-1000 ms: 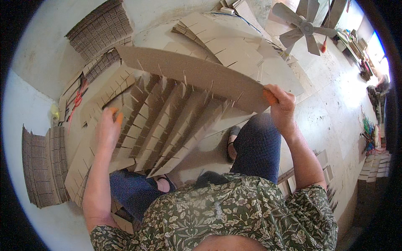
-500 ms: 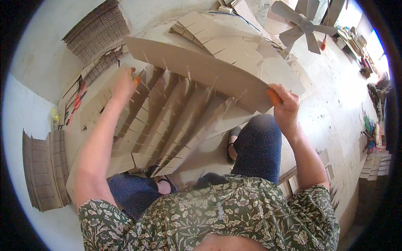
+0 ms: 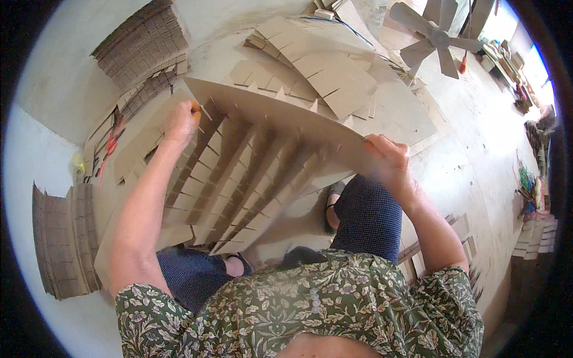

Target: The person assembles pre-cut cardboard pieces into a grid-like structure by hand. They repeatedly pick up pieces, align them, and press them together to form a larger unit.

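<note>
One left hand [image 3: 181, 123], one right hand [image 3: 391, 158], one cardboard strip [image 3: 280, 113]

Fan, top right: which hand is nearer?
Right. The right hand grips the board at its right end, below and left of the fan; the left hand is much farther left, by the board's left end.

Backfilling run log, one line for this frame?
left hand: near left end of cardboard sheet, contact unclear | right hand: gripping its right end | slotted strips: in rows, sheet across far ends
</note>
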`<state>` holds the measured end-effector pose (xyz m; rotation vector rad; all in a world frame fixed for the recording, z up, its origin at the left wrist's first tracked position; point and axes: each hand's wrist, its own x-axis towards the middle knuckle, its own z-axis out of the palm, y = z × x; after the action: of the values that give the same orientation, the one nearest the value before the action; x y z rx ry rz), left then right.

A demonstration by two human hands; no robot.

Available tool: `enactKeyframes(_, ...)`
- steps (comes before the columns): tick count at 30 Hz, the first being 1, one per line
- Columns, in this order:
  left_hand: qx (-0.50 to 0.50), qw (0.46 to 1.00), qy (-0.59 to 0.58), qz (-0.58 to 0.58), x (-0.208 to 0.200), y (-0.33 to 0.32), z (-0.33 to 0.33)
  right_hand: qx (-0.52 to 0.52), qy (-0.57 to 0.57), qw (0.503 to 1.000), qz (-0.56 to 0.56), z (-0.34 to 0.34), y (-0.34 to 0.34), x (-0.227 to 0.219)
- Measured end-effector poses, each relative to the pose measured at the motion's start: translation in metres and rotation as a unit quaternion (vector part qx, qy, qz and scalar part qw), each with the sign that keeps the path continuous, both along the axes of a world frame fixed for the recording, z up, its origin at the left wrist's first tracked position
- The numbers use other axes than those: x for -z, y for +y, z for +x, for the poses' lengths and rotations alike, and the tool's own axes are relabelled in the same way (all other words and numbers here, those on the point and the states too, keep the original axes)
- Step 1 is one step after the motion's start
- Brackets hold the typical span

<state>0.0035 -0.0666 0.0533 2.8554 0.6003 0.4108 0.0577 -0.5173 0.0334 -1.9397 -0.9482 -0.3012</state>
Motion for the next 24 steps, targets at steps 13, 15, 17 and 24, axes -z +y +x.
enactKeyframes(13,0.264,0.962,0.03,-0.061,-0.018,-0.234,-0.042,-0.053,-0.017,0.998,0.008,0.002,0.028,-0.005)
enactKeyframes(15,0.21,0.974,0.078,-0.037,-0.004,-0.233,-0.029,-0.059,-0.023,0.998,0.001,0.004,0.034,-0.005)
enactKeyframes(17,0.198,0.975,0.085,-0.046,-0.002,-0.231,-0.024,-0.046,-0.031,0.998,0.0,0.005,0.041,-0.01)
enactKeyframes(24,0.237,0.97,-0.01,0.05,0.012,-0.23,-0.026,-0.072,-0.032,0.997,-0.008,0.01,0.047,0.001)
